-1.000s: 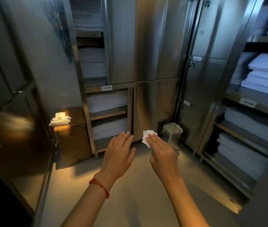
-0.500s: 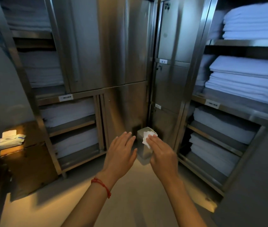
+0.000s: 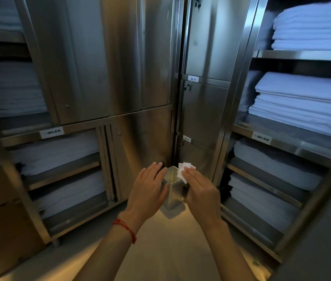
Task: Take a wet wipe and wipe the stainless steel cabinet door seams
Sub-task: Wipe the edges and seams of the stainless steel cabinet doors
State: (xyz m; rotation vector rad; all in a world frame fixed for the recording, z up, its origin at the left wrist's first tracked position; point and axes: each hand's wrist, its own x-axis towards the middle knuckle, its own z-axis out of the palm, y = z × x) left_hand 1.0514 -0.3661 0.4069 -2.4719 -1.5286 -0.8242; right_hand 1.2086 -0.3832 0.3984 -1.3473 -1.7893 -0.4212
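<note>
Both hands have swung from the side wall to face the tall stainless steel cabinet doors point(image 3: 120, 57), right hand point(image 3: 199, 191) pinching the small folded white wet wipe point(image 3: 183, 169), left hand point(image 3: 148, 191) open and empty beside it, so wiping seems imminent.

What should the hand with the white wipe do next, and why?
Probably lift the wet wipe to a cabinet door seam. The right hand pinches it folded, above the small metal bin, touching no steel; the left hand is empty.

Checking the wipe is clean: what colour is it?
White, plain; the wet wipe in the right hand, head view.
</note>
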